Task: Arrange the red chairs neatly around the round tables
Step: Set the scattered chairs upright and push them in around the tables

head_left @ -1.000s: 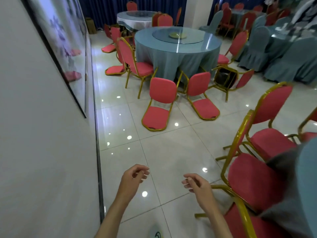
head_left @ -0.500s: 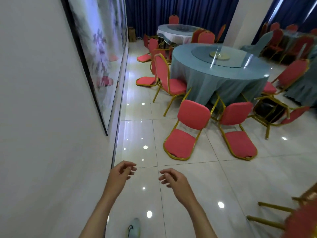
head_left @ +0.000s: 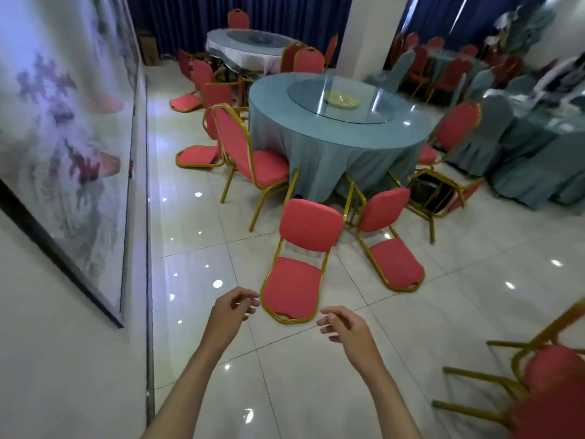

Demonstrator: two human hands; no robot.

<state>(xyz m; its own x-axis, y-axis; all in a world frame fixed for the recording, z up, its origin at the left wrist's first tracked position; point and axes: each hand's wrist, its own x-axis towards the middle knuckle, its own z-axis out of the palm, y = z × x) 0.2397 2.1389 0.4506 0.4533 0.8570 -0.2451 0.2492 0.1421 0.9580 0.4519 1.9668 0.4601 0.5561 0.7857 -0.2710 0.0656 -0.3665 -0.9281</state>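
A round table with a teal cloth and glass turntable stands ahead. Two red chairs with gold frames lie tipped on the floor before it: the nearer chair in the centre, a second tipped chair to its right. An upright red chair stands at the table's left. My left hand and my right hand hover empty with loosely curled fingers, just short of the nearer chair's seat edge, one on each side.
A white wall with a framed painting runs along the left. More fallen chairs lie by the wall side. A second round table stands behind. An overturned chair lies right of the table. Another red chair sits at bottom right.
The view has advanced and turned toward the teal table; the nearer tipped chair is now right in front of my hands. Both hands stay empty and have spread slightly apart.
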